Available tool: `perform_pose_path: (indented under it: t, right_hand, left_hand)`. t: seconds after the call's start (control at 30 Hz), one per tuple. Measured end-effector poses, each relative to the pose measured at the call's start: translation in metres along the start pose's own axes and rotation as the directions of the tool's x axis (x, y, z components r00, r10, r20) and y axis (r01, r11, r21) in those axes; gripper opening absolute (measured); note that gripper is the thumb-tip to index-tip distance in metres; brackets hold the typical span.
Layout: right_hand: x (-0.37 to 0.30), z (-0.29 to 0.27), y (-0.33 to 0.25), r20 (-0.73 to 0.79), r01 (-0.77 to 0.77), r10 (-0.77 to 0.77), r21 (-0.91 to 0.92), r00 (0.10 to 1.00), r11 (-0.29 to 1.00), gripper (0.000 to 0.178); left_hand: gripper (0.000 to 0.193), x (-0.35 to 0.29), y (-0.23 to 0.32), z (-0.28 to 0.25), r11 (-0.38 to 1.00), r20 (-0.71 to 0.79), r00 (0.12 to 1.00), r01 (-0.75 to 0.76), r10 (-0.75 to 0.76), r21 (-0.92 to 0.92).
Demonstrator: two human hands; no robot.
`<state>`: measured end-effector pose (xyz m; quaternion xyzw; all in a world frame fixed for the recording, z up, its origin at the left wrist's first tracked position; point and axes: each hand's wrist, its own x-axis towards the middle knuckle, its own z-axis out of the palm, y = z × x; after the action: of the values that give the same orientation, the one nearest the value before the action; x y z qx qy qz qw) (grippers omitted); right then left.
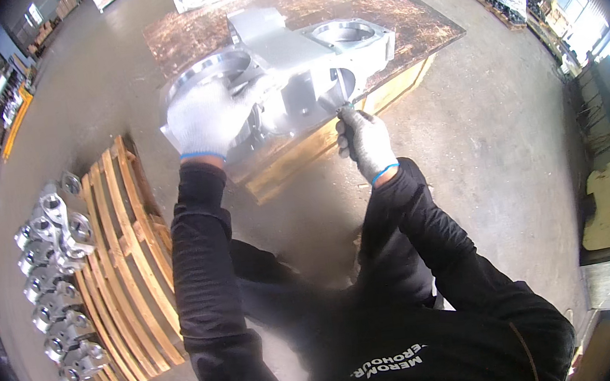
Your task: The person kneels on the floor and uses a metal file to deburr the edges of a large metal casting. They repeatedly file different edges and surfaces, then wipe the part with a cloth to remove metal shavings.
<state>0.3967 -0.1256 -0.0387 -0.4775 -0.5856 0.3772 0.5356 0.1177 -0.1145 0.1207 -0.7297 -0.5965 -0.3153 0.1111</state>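
**A big metal part, steadied by one hand and worked on by the other**

A big grey metal casting (283, 65) sits on a wooden worktop (421, 23) in front of the person. It has round holes, flat faces and thick walls. It looks very heavy and very stiff, so it likely will not bend or slide with a push. The bare metal looks smooth, and the rims of the holes may be sharp. That may be why both hands wear gloves.

The left hand (207, 122) lies flat and spread on the rim of the big round hole on the left side. Its grip is loose and wraps around nothing; it just presses on the metal. The thick rim looks like a good place to hold the part steady.

The right hand (366, 142) has its grip closed tight around a thin dark tool (344, 107). The tip of the tool touches the edge of a hole on the front face.

On the floor to the left, many small shiny metal parts (60, 282) lie in a row beside a wooden pallet (129, 263).
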Motion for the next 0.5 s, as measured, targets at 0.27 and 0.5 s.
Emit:
perform_pose_path:
  t: [0.27,0.5]
  right_hand:
    - [-0.091,0.005,-0.032,0.139,-0.372,0.387,-0.120,0.912,0.920,0.029]
    - [-0.100,0.030,-0.022,0.483,-0.146,-0.069,0.394,0.873,0.907,0.059]
  left_hand:
    - [0.046,0.010,-0.005,0.003,0.972,-0.115,0.978,-0.151,0.174,0.180]
    - [0.049,0.012,-0.011,0.006,0.957,-0.049,0.999,-0.008,0.023,0.291]
